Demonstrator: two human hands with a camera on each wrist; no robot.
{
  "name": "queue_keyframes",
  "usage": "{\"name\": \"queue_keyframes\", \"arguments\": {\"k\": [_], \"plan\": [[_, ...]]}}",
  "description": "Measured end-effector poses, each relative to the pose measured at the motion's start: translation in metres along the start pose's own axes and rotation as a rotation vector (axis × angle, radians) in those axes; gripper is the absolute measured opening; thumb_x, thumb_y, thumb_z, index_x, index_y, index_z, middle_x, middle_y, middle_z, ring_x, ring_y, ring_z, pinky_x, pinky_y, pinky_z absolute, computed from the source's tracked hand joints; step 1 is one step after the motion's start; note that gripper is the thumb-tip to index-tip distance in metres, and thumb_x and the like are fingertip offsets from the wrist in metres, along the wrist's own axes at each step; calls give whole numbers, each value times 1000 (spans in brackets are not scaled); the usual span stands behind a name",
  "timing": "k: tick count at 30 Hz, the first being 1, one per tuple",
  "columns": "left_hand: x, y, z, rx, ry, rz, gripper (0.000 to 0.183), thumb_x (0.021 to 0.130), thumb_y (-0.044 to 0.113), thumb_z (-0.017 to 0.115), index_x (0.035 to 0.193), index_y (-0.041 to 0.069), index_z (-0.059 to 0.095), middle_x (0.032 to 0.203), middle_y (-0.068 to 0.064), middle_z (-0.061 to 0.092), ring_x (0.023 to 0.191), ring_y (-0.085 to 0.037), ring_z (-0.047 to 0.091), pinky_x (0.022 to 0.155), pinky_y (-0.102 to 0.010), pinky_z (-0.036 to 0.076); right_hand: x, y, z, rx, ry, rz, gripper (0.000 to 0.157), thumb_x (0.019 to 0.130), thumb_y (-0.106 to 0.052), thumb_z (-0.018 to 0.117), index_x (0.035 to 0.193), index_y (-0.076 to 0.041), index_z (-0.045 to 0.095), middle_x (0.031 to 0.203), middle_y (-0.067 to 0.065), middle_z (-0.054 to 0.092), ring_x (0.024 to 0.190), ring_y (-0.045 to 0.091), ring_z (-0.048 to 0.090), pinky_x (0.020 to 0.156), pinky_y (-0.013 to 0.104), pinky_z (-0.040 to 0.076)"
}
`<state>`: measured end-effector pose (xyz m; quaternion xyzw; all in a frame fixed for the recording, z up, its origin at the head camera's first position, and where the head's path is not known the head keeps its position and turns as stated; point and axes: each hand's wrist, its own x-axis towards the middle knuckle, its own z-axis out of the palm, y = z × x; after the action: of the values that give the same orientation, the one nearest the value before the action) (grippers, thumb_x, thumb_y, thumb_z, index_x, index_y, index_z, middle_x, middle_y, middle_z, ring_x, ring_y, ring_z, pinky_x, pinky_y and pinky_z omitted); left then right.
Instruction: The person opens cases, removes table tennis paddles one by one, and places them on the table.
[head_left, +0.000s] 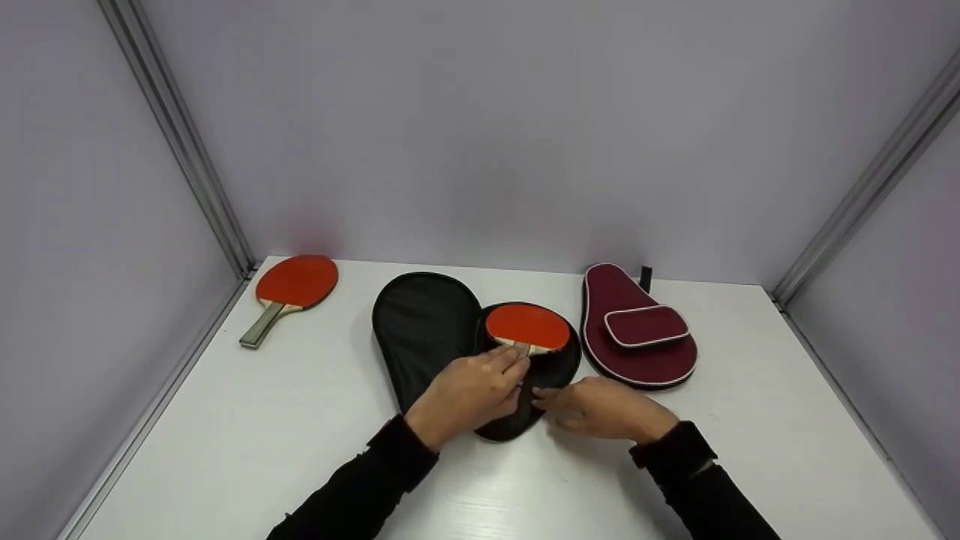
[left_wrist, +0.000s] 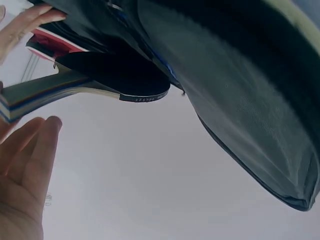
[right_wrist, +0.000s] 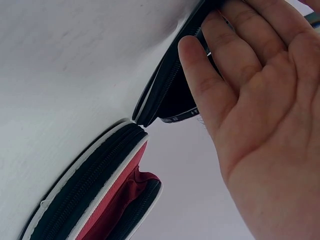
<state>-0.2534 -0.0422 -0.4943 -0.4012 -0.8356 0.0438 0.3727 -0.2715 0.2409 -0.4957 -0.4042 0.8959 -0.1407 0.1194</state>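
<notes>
My left hand [head_left: 469,394] holds a table tennis paddle [head_left: 528,327] by its handle, red face up. In the left wrist view, the striped wooden handle [left_wrist: 47,90] tilts beside the left hand's extended lower fingers [left_wrist: 45,145]. The red head overlaps one half of an unfolded black paddle case [head_left: 427,330]. My right hand [head_left: 604,409] is at the case's right edge; its nearly straight fingers [right_wrist: 230,47] touch the zippered rim. In the left wrist view, the case's other half [left_wrist: 240,95] stands raised with its mesh side showing. The handle's far end is hidden behind the hand.
Another red paddle [head_left: 296,281] lies at the back left of the white table [head_left: 315,397]. To the right of the black case lies a maroon case [head_left: 600,315] with white piping and a small front pocket [head_left: 646,327]. Pale walls [head_left: 480,135] enclose the back and sides.
</notes>
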Motion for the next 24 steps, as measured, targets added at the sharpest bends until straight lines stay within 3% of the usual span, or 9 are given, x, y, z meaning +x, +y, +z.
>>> {"name": "queue_keyframes", "arguments": {"k": [4,9,14,24], "plan": [[1,-6,-1,52,53,-2,36,98,27,91,131,13,88,136,-2,88,121,-12,87,91,-20,71,-1,1,-1,-16,-1,-28,38,114,-21,76,151,-14,81,160,3,77,125,27,86,109,46,71],[-2,-14,-5,89,-30,-12,33,107,14,86,139,11,85,145,-4,85,130,-14,85,99,-22,70,-1,0,-1,-27,0,-55,38,115,-20,74,151,-11,81,161,6,76,119,26,88,104,44,72],[-6,-20,-6,46,-116,-65,41,105,2,85,145,10,82,152,-6,82,135,-17,83,103,-26,70,-2,0,-2,-24,4,-38,38,115,-20,74,152,-12,80,161,6,76,119,27,88,106,46,72],[-7,-33,-9,76,-89,-66,45,101,0,88,145,8,83,145,-7,85,131,-17,84,106,-27,70,-1,1,-1,-3,2,-15,38,114,-18,73,152,-14,81,160,4,76,115,19,87,105,44,72]]}}
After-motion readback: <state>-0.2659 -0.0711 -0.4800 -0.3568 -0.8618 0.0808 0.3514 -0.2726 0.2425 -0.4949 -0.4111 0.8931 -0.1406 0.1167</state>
